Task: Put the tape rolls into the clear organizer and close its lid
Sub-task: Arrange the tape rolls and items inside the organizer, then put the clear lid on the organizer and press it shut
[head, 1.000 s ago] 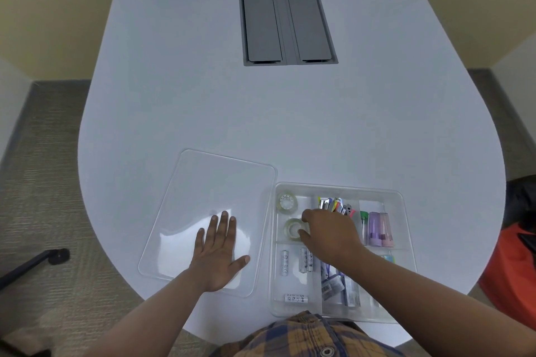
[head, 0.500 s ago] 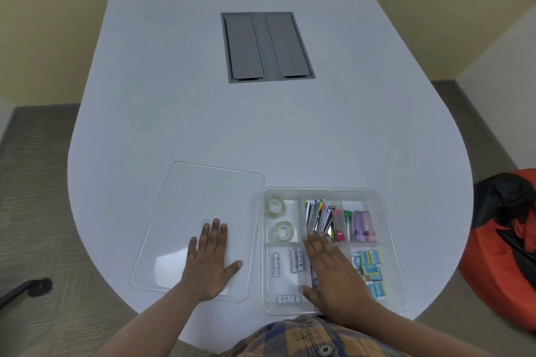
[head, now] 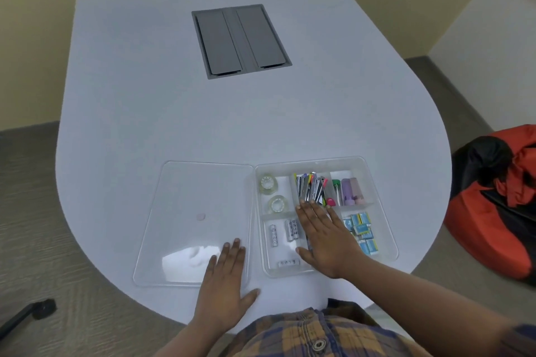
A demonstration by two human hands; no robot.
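The clear organizer (head: pixel 385 229) sits open at the near edge of the white table. Two clear tape rolls lie in its far-left compartment, one (head: pixel 268 183) behind the other (head: pixel 278 203). The clear lid (head: pixel 188 206) lies flat on the table just left of the organizer. My right hand (head: pixel 324 238) rests flat and empty over the organizer's middle, fingers spread, covering part of the near compartments. My left hand (head: pixel 227 278) lies flat on the lid's near right corner and the table edge, holding nothing.
Batteries (head: pixel 282 231), clips and pens (head: pixel 311 188), purple and green tubes (head: pixel 348 191) and small blue packets (head: pixel 361 230) fill the other compartments. A grey cable hatch (head: pixel 240 39) is set in the table (head: pixel 290 113). A red and black bag (head: pixel 499 200) lies on the floor at right.
My right hand left the tape roll in the organizer and now lies flat over its middle. My left hand slid toward me to the lid's near corner. The camera tilted up.
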